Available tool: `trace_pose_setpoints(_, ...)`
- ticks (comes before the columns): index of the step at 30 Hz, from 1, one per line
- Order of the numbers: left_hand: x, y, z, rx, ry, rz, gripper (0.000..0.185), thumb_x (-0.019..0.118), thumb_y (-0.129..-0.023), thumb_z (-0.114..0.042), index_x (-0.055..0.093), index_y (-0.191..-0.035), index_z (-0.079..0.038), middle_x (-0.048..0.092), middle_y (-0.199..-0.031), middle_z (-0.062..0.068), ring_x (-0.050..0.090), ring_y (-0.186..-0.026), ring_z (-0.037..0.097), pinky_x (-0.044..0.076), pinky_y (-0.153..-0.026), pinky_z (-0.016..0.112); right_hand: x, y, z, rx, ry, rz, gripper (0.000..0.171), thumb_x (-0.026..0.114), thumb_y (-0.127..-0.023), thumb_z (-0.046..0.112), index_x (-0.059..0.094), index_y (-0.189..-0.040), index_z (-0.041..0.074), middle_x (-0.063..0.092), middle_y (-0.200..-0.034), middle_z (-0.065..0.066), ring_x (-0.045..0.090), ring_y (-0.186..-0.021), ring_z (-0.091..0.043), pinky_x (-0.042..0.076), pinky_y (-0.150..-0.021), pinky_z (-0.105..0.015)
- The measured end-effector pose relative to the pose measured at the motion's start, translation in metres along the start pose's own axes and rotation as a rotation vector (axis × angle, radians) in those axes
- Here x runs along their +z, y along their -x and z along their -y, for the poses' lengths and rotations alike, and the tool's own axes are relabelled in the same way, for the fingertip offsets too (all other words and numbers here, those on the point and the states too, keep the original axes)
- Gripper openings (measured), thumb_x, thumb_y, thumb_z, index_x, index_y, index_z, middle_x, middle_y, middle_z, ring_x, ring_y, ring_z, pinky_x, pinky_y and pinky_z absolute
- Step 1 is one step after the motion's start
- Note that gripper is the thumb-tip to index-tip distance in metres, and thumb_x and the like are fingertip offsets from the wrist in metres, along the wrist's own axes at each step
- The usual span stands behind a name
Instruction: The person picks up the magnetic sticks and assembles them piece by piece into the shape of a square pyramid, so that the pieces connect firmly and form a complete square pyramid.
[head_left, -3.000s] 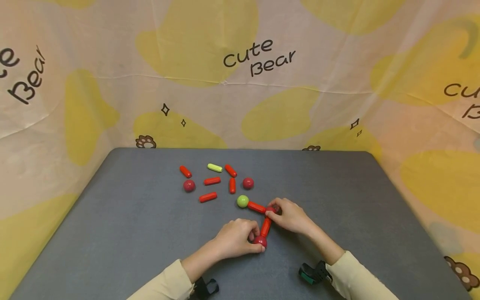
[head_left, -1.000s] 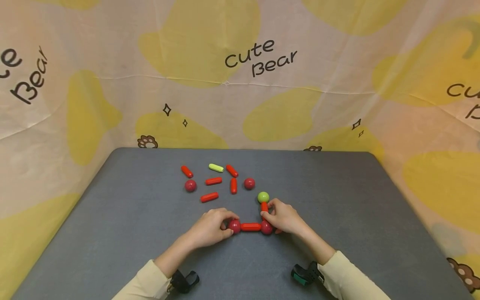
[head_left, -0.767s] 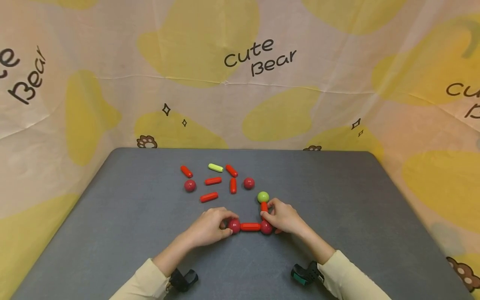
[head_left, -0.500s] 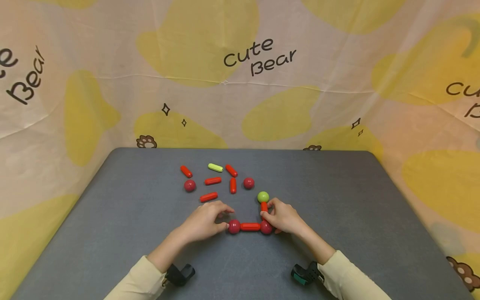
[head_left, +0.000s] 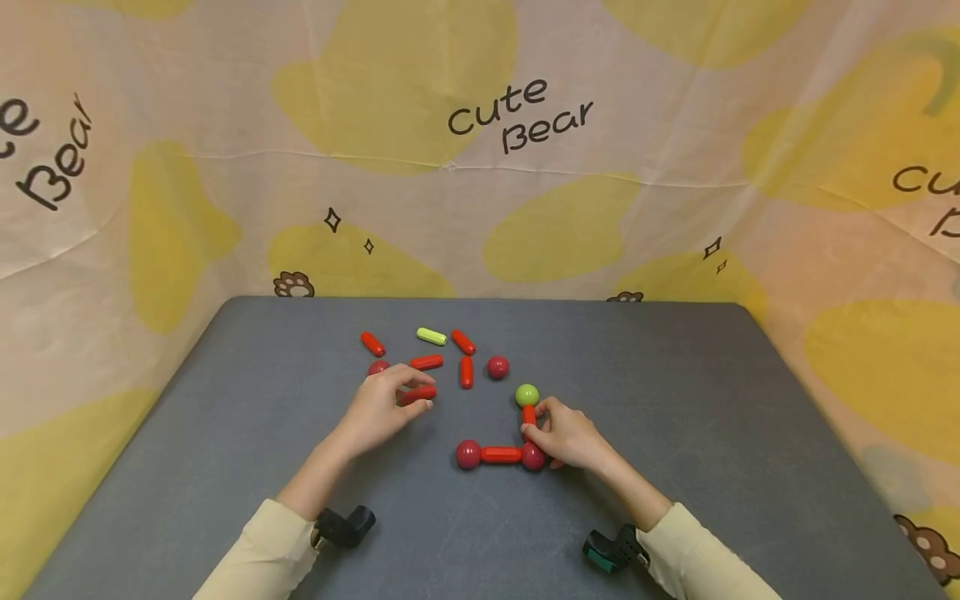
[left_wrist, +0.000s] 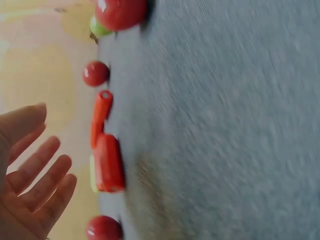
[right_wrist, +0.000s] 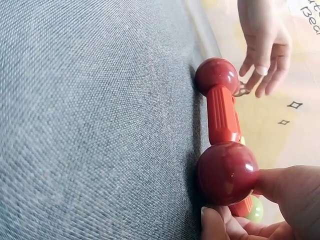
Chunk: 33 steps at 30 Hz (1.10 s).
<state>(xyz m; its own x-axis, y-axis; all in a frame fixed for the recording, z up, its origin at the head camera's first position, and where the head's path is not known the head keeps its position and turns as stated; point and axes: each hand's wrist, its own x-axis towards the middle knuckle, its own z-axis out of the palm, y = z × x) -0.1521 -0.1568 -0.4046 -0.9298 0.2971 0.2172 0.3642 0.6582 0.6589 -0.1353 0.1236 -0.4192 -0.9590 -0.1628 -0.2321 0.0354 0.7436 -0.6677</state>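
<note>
On the grey table (head_left: pixel 675 417) lies an L-shaped chain: a red ball (head_left: pixel 468 454), a red rod (head_left: pixel 501 454), a corner red ball (head_left: pixel 533 457), an upright red rod (head_left: pixel 528 413) and a green ball (head_left: pixel 527 394). My right hand (head_left: pixel 534 433) pinches the corner red ball (right_wrist: pixel 226 170) between thumb and fingers. My left hand (head_left: pixel 417 395) hovers at a loose red rod (head_left: pixel 427 392). In the left wrist view its fingers (left_wrist: pixel 40 170) are spread and stand apart from that rod (left_wrist: pixel 107 162).
Loose pieces lie behind the hands: red rods (head_left: pixel 372 342) (head_left: pixel 426 362) (head_left: pixel 462 342) (head_left: pixel 466 372), a green rod (head_left: pixel 431 336) and red balls (head_left: pixel 497 367) (head_left: pixel 377 366). A bear-print cloth (head_left: pixel 480 167) walls the table's far and side edges.
My left hand let go of the chain's left red ball and moved up-left to the loose red rod. The right hand and chain stayed put after the earlier straightening into an L.
</note>
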Motion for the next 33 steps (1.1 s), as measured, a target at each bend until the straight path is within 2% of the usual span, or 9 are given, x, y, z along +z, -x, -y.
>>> trace_pose_setpoints(4,-0.001,-0.002,0.011,-0.054,-0.033,-0.056,0.027,0.075,-0.075,-0.016,0.069,-0.101,-0.011,0.066,-0.100,0.005,0.066,-0.085,0.023,0.052,-0.075,0.039,0.000,0.000,-0.001,-0.004,-0.007,0.003,0.030,0.065,-0.084,0.024,0.053,-0.103,0.004,0.055,-0.064,0.000,0.055,-0.040,-0.013,0.046,-0.042,-0.027)
trace_pose_setpoints(7,0.000,-0.004,0.017,-0.087,-0.067,-0.067,0.028,0.076,-0.074,-0.016,0.069,-0.100,-0.009,0.067,-0.100,0.006,0.066,-0.088,0.023,0.050,-0.077,0.040,0.001,-0.001,-0.001,-0.011,-0.004,0.005,0.029,0.064,-0.084,0.024,0.053,-0.103,0.004,0.055,-0.064,0.000,0.055,-0.040,-0.013,0.046,-0.042,-0.027)
trace_pose_setpoints(12,0.000,-0.007,0.021,-0.134,-0.128,-0.040,0.029,0.076,-0.074,-0.018,0.069,-0.101,-0.010,0.067,-0.099,0.004,0.063,-0.089,0.021,0.048,-0.078,0.040,0.001,-0.001,-0.001,-0.012,0.001,0.007,0.030,0.064,-0.084,0.024,0.053,-0.103,0.004,0.055,-0.064,0.000,0.054,-0.040,-0.012,0.046,-0.042,-0.027)
trace_pose_setpoints(23,0.002,-0.012,0.026,-0.211,-0.209,0.051,0.024,0.073,-0.073,-0.011,0.072,-0.096,-0.012,0.066,-0.080,0.000,0.059,-0.069,0.011,0.045,-0.062,0.032,0.000,0.000,-0.001,-0.038,-0.001,0.007,0.031,0.064,-0.084,0.023,0.053,-0.106,0.004,0.055,-0.062,0.000,0.054,-0.040,-0.013,0.044,-0.041,-0.028)
trace_pose_setpoints(28,0.004,-0.013,0.026,-0.220,-0.228,0.066,0.020,0.072,-0.073,-0.008,0.072,-0.094,-0.012,0.065,-0.078,-0.001,0.056,-0.066,0.010,0.043,-0.059,0.030,0.000,0.000,-0.002,-0.047,0.007,0.007,0.030,0.064,-0.084,0.023,0.053,-0.106,0.006,0.055,-0.062,0.001,0.053,-0.040,-0.012,0.044,-0.042,-0.028)
trace_pose_setpoints(33,0.007,-0.015,0.023,-0.186,-0.239,0.060,0.020,0.071,-0.074,-0.007,0.073,-0.093,-0.011,0.065,-0.079,0.000,0.055,-0.066,0.011,0.044,-0.060,0.031,0.000,0.000,-0.002,-0.055,0.013,0.008,0.029,0.065,-0.084,0.023,0.054,-0.105,0.006,0.055,-0.062,0.002,0.053,-0.040,-0.012,0.044,-0.041,-0.028)
